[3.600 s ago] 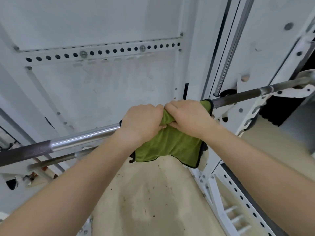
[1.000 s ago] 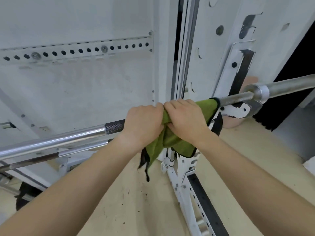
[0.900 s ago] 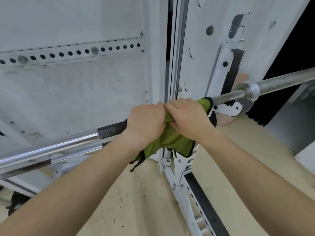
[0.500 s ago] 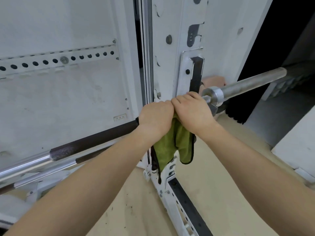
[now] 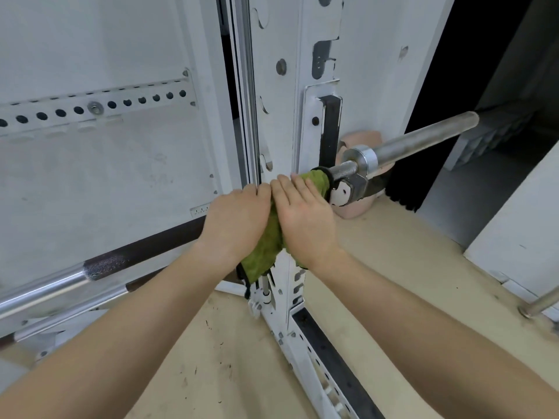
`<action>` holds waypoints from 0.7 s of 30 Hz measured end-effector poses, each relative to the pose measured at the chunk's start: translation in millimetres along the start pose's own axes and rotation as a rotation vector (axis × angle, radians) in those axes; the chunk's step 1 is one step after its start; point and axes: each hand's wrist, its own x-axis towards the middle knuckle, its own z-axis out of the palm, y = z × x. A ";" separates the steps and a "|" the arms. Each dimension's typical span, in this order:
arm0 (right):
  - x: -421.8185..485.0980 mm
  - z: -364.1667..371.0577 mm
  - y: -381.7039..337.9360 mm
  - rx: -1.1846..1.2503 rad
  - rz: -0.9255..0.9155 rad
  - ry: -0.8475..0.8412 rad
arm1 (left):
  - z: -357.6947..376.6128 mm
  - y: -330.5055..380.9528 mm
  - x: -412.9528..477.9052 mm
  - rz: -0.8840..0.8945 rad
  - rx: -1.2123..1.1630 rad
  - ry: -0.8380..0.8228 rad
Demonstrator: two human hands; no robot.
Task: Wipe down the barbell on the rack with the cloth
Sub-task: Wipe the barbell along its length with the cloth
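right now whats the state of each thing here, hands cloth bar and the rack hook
left hand: closed over cloth on bar
right hand: closed over cloth on bar
green cloth: wrapped round bar, end hanging
barbell: resting on rack, no plates on visible sleeve
rack hook: holding the bar

Fuzzy green cloth (image 5: 266,243), shiny knurled steel barbell (image 5: 423,140), white painted metal rack (image 5: 302,86)

barbell (image 5: 145,252): steel bar with dark knurled stretch, slanting from 8 o'clock up to 2 o'clock, seated in rack hook.
cloth (image 5: 267,240): green, black-edged, wrapped around bar beside collar, tail hanging toward 6 o'clock.
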 end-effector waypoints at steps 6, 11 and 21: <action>-14.1 -25.2 -11.8 0.305 0.268 0.127 | -10.1 4.9 -4.8 -0.031 -0.228 0.264; -27.9 -65.3 3.8 0.756 0.753 0.174 | -22.4 48.6 11.6 -0.028 -0.675 0.322; -85.9 -107.2 61.3 1.438 1.267 -0.092 | -65.6 145.6 21.9 -0.110 -1.350 0.206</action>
